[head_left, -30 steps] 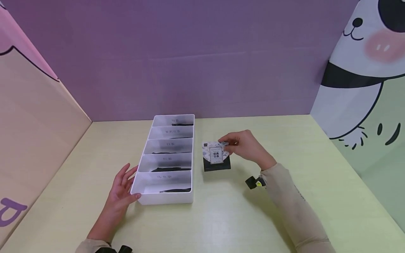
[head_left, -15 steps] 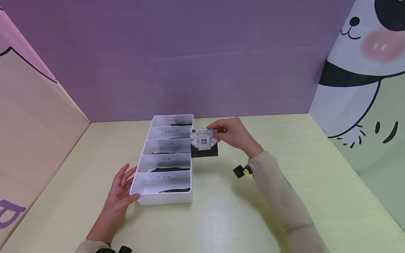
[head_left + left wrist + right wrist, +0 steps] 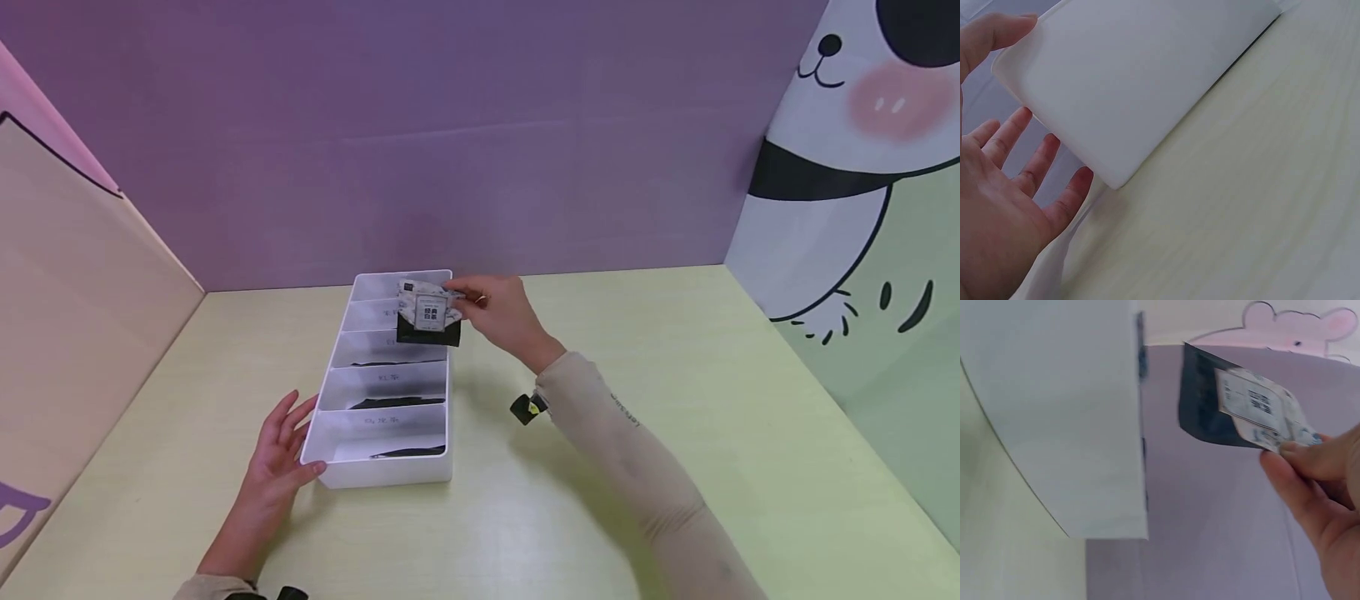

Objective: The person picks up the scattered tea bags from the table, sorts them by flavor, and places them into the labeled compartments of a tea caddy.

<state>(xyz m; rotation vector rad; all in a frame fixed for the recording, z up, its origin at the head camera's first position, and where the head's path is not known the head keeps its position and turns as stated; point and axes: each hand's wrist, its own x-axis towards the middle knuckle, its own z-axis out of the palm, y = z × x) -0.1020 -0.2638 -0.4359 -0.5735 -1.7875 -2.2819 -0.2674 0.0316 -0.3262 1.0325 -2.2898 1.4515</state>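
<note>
A tea bag sachet [image 3: 428,312], with a white patterned top, a pale label and a black lower part, is pinched by its right edge between the thumb and fingers of my right hand [image 3: 504,315]. The sachet hangs over the far compartments of a long white divided box [image 3: 386,475]. In the right wrist view, it is apart from the box's side wall. My left hand [image 3: 274,467] touches the near left corner of the box. Its thumb [image 3: 1013,30] lies against the front wall, and the spread, fairly straight fingers [image 3: 1041,159] are along the left side.
Dark flat packets [image 3: 399,402] lie in several of the box's compartments, each with writing on its back wall. The box stands on a pale wooden table [image 3: 600,467]. A purple wall [image 3: 450,133] rises behind it, with printed panels on both sides.
My right hand has carried the sachet leftward and slightly away from me, from beside the box to above its far compartments. My left hand stays at the corner.
</note>
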